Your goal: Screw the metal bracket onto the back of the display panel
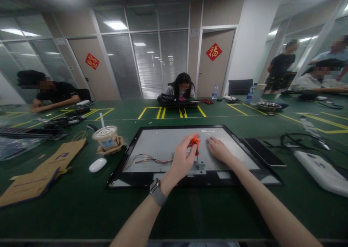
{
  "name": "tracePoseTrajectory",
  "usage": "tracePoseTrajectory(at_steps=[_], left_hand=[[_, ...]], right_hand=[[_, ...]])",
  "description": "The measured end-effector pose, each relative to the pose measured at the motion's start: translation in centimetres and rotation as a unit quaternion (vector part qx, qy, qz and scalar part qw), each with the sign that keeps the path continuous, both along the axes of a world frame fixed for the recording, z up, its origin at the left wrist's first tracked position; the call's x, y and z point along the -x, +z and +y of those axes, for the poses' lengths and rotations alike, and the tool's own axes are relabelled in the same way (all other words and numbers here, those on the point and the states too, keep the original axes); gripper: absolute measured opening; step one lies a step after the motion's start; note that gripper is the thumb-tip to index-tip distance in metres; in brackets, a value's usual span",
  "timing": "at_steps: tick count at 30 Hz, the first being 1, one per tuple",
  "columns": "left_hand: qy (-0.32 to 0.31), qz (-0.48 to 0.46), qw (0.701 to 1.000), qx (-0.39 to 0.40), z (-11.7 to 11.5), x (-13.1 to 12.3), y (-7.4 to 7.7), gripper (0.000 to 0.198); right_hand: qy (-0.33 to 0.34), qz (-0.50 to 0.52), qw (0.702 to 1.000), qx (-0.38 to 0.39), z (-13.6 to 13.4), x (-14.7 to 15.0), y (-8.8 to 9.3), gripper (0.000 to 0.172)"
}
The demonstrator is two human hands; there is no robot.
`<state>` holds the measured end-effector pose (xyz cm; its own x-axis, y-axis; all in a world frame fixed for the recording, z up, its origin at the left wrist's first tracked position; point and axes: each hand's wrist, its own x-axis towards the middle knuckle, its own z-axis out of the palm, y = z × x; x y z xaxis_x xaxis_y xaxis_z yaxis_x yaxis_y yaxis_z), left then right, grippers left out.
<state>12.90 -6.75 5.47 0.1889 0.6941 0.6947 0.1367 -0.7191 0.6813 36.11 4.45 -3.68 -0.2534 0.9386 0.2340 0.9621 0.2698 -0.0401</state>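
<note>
near the front edge of the monitor panel [163, 142], my left hand [182, 160] pinches the orange screwdriver [195, 142] upright on the metal bracket [199, 171]. my right hand [219, 150] lies flat beside it, fingers together; i'd hold the shaft vertical.

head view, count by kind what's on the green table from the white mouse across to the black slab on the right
black-framed flat display panel: 1
orange-handled screwdriver: 1
white oval computer mouse: 1
clear plastic drink cup with straw: 1
black flat glossy slab: 1
total: 5
</note>
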Motion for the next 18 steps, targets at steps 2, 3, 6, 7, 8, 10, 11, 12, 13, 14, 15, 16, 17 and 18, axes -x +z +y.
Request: tracePoseTrajectory(at_steps=[2,3,6,7,8,10,11,12,13,14,15,16,17,18], left_hand=[[0.038,0.002,0.999,-0.008,0.06,-0.07,-0.22,0.032],[0.064,0.004,0.998,-0.018,0.06,-0.07,-0.31,0.028],[0.101,0.012,0.994,-0.041,-0.05,0.05,-0.37,0.021],[0.098,0.016,0.994,-0.045,-0.12,0.11,-0.31,0.022],[0.090,0.021,0.995,-0.045,-0.20,0.16,-0.22,0.023],[0.064,0.026,0.997,-0.040,-0.32,0.22,-0.02,0.028],[0.053,0.025,0.998,-0.037,-0.37,0.22,0.07,0.030],[0.048,0.023,0.998,-0.036,-0.40,0.20,0.14,0.031],[0.053,0.021,0.998,-0.039,-0.42,0.16,0.18,0.030],[0.065,0.020,0.997,-0.045,-0.43,0.13,0.20,0.027],[0.079,0.020,0.995,-0.052,-0.45,0.11,0.20,0.024],[0.092,0.021,0.994,-0.060,-0.46,0.10,0.20,0.022],[0.098,0.023,0.993,-0.066,-0.49,0.10,0.20,0.021],[0.095,0.027,0.993,-0.070,-0.51,0.12,0.22,0.021]], right_hand=[[-0.001,-0.001,1.000,-0.002,0.04,-0.04,-0.12,0.045],[0.000,0.000,1.000,-0.004,0.07,-0.07,-0.19,0.045],[0.004,0.008,1.000,-0.009,0.19,-0.11,-0.40,0.045],[0.004,0.009,1.000,-0.009,0.22,-0.11,-0.44,0.045],[0.003,0.009,1.000,-0.007,0.24,-0.11,-0.47,0.045],[0.000,0.007,1.000,-0.004,0.22,-0.06,-0.43,0.045],[-0.001,0.007,1.000,-0.002,0.19,-0.03,-0.38,0.045],[-0.001,0.008,1.000,-0.001,0.14,0.02,-0.30,0.045],[-0.001,0.008,1.000,-0.001,0.08,0.06,-0.22,0.045],[-0.001,0.008,1.000,0.000,0.02,0.10,-0.14,0.045],[-0.001,0.008,1.000,0.002,-0.03,0.14,-0.07,0.045],[-0.002,0.006,1.000,0.004,-0.06,0.16,-0.03,0.045],[-0.003,0.004,1.000,0.005,-0.08,0.18,-0.01,0.045],[-0.004,0.003,1.000,0.005,-0.07,0.18,-0.03,0.045]])
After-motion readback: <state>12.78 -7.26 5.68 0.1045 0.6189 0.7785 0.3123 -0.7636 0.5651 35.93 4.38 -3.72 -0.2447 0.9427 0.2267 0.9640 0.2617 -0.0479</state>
